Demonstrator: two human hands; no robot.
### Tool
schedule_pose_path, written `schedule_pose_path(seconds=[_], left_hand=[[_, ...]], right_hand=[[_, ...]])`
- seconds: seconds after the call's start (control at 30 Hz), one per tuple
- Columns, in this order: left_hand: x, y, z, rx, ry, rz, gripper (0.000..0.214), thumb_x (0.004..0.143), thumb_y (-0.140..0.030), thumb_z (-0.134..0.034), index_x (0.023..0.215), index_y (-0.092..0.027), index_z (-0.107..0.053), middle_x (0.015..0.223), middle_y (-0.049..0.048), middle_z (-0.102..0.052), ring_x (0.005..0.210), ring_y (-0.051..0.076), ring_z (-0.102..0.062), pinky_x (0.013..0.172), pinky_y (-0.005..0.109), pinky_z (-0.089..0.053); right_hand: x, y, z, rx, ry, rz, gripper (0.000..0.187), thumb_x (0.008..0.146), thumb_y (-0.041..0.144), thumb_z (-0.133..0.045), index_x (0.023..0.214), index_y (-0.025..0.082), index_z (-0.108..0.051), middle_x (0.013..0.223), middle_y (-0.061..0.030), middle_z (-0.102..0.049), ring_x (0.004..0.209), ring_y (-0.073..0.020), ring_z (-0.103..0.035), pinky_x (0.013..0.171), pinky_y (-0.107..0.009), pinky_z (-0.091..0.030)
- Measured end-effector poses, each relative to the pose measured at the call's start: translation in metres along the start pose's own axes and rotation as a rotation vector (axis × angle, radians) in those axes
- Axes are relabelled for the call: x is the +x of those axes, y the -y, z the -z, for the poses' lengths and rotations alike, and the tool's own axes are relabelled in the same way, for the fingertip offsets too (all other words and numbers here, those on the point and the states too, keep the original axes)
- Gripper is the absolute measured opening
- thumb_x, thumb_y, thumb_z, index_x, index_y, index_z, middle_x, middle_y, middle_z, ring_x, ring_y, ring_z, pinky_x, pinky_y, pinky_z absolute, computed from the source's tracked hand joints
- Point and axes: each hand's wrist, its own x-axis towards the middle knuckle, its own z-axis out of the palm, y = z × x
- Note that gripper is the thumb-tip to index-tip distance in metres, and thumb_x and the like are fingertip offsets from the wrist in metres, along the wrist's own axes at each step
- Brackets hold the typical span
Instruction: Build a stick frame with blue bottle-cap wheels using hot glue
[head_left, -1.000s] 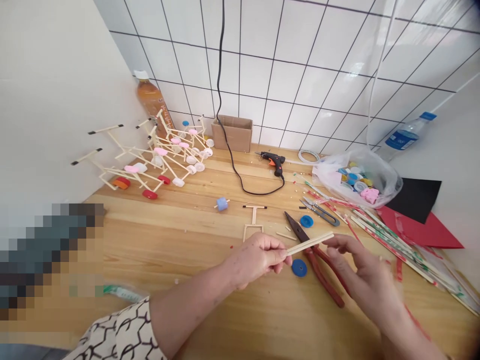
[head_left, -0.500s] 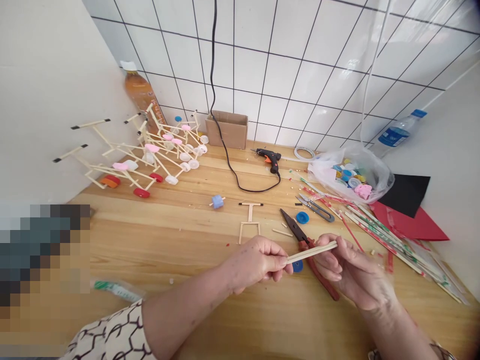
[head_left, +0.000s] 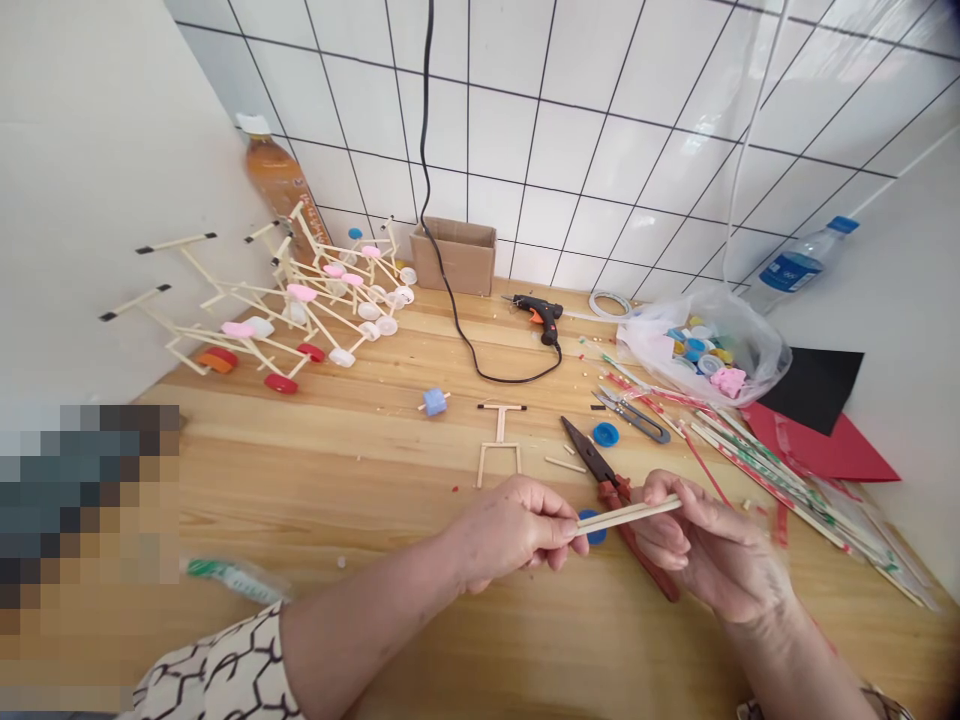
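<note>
While right hand (head_left: 720, 555) half-curled, hold unclear, left hand (head_left: 521, 535) knuckles-up, tight on 2 sticks (head_left: 628, 516)

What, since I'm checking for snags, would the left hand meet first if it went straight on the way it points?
The left hand, past the pale sticks it grips, would probably meet the right hand at their far end. The pliers seem lower, but depth is unclear.
</note>
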Motion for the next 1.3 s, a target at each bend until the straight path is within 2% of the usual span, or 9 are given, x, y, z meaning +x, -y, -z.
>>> schedule_pose_path(seconds=[0.4,0.67,1.07,1.3], left_hand=[[0.002,0.009,0.002,0.139,0.007,-0.076,0.026,0.074,-0.036,-0.055,0.071,-0.011,-0.064,0.051,-0.0032,-0.049,0.045,0.007,-0.031,0.047,0.023,-0.022],[0.002,0.009,0.004,0.261,-0.043,-0.146,0.028,0.079,-0.035,-0.050,0.076,-0.011,-0.065,0.055,-0.0028,-0.050,0.046,0.007,-0.034,0.046,0.021,-0.025],[0.003,0.011,0.003,0.334,-0.060,-0.162,0.028,0.083,-0.030,-0.046,0.079,-0.010,-0.066,0.057,-0.0028,-0.050,0.045,0.006,-0.033,0.044,0.020,-0.024],[0.001,0.009,0.002,0.388,-0.092,-0.147,0.026,0.083,-0.025,-0.045,0.075,-0.010,-0.065,0.054,-0.0033,-0.047,0.044,0.006,-0.032,0.043,0.019,-0.023]], right_hand=[[0.003,-0.003,0.006,0.091,0.093,-0.043,0.019,0.076,0.036,-0.064,0.075,0.017,-0.069,0.055,0.0039,-0.033,0.048,-0.0062,-0.023,0.043,-0.020,-0.018],[-0.001,-0.001,0.000,0.112,0.029,0.023,0.028,0.079,0.038,-0.060,0.084,0.014,-0.072,0.059,0.0009,-0.038,0.053,-0.0082,-0.030,0.045,-0.021,-0.021],[0.002,-0.001,0.002,0.074,0.050,0.005,0.020,0.075,0.033,-0.064,0.078,0.014,-0.071,0.057,0.0018,-0.036,0.051,-0.0074,-0.026,0.045,-0.022,-0.018],[0.004,-0.002,0.002,0.061,0.030,-0.009,0.019,0.075,0.031,-0.064,0.075,0.014,-0.071,0.056,0.0015,-0.037,0.051,-0.0079,-0.027,0.046,-0.023,-0.019]])
